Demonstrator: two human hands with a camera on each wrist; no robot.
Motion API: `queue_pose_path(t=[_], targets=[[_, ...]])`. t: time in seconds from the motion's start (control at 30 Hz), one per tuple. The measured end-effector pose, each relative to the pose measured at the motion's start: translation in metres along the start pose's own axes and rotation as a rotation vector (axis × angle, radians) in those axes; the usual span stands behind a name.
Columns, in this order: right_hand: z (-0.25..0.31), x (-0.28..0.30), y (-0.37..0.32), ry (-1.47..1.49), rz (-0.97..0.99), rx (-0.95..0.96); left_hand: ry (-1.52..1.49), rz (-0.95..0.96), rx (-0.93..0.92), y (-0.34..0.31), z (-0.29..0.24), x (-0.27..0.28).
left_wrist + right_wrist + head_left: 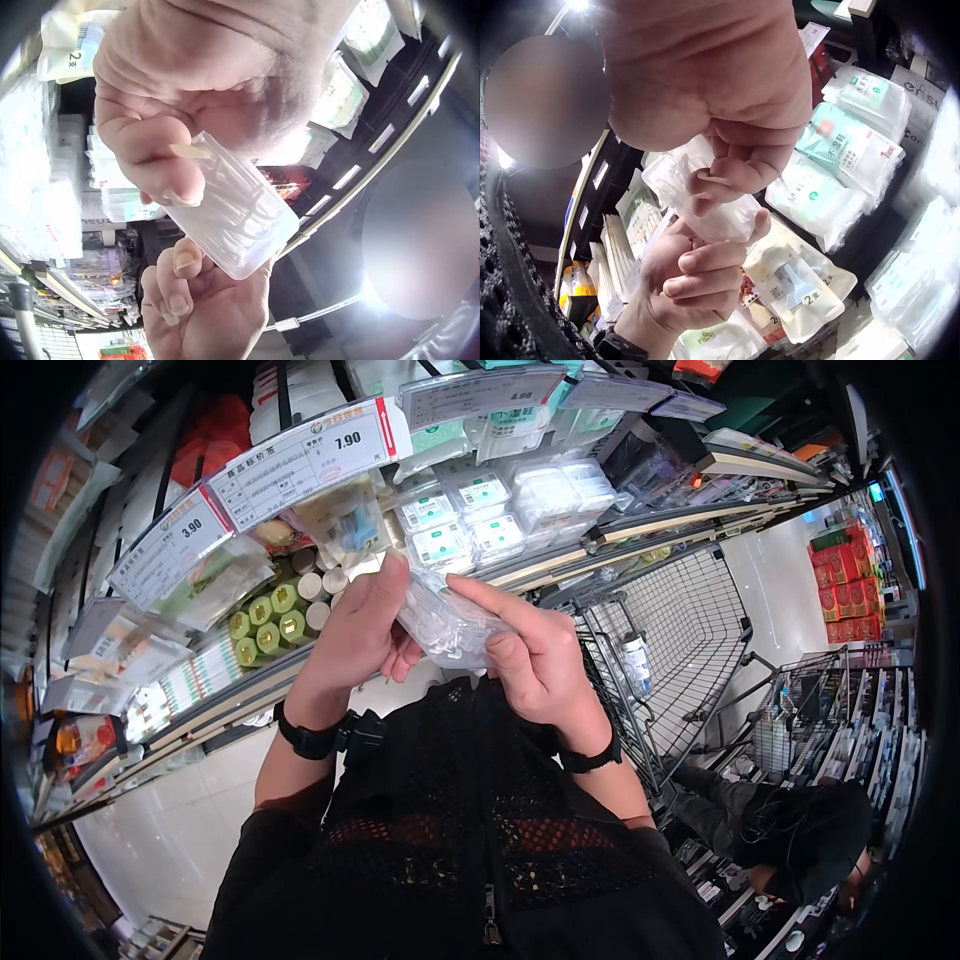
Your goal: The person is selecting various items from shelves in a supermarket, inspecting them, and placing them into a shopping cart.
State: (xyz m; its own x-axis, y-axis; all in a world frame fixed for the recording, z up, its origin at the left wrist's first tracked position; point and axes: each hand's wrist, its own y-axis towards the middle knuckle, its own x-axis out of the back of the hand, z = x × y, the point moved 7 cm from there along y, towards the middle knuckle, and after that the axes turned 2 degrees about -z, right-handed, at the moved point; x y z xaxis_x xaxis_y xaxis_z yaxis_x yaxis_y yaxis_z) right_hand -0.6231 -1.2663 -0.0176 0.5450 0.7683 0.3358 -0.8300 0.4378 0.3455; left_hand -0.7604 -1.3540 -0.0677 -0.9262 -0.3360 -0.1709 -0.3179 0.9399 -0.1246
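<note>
A clear plastic box (pixel 455 628) with slim white pieces inside, looking like floss picks, is held in front of my chest between both hands. My left hand (pixel 357 622) grips its left end, thumb on top. From the other side my right hand (pixel 545 660) pinches it, with the thumb on the near edge and the index finger laid along the far side. In the left wrist view the box (pixel 244 225) is tilted, and left fingers curl over one end. Right fingers cover part of the box (pixel 682 176) in the right wrist view.
Similar clear boxes with green-and-white labels (pixel 465 515) are stacked on the shelf ahead, beside green-capped containers (pixel 275 620). Price tags (pixel 300 465) line the shelf edge above. A wire shopping cart (pixel 680 650) stands at right; another person (pixel 800 840) is farther right.
</note>
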Motion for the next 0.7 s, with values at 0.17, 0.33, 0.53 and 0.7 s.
queue_pose_path(t=[0.17,0.33,0.53,0.7], targets=[[-0.002,0.0,0.002,0.071,-0.027,0.062,-0.017,-0.053,-0.005,0.002,-0.005,-0.001],[0.005,0.001,0.004,0.009,-0.096,0.062,-0.031,-0.195,-0.033,-0.001,-0.013,0.0],[0.004,-0.005,0.006,-0.074,-0.217,0.177,0.19,-0.199,-0.127,-0.014,-0.032,-0.006],[0.006,-0.005,0.008,-0.066,-0.214,0.189,0.215,-0.169,-0.233,-0.017,-0.033,-0.004]])
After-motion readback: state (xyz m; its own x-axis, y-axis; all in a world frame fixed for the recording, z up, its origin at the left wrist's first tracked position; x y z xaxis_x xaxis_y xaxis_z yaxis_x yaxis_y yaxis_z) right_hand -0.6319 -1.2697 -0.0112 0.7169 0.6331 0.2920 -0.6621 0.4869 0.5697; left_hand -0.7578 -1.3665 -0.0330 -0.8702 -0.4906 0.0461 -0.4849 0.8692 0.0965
